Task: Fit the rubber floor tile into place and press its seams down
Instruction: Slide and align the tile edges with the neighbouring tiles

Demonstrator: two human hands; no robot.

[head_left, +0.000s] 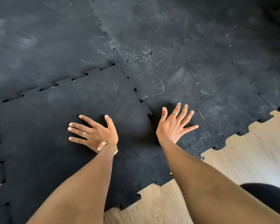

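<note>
A black rubber floor tile (74,107) with jigsaw edges lies among other black tiles. Its far seam (55,84) and right seam (141,101) show small open notches. My left hand (94,133) lies flat on this tile, fingers spread, with a ring and a gold watch. My right hand (173,125) is raised just above the right seam, fingers spread and pointing up, holding nothing. Its shadow falls on the rubber under it.
A scuffed neighbouring tile (200,75) with pale footprints lies to the right. Bare wooden floor (242,156) shows at the lower right beyond the toothed tile edges. A dark-clad knee (270,196) is at the bottom right.
</note>
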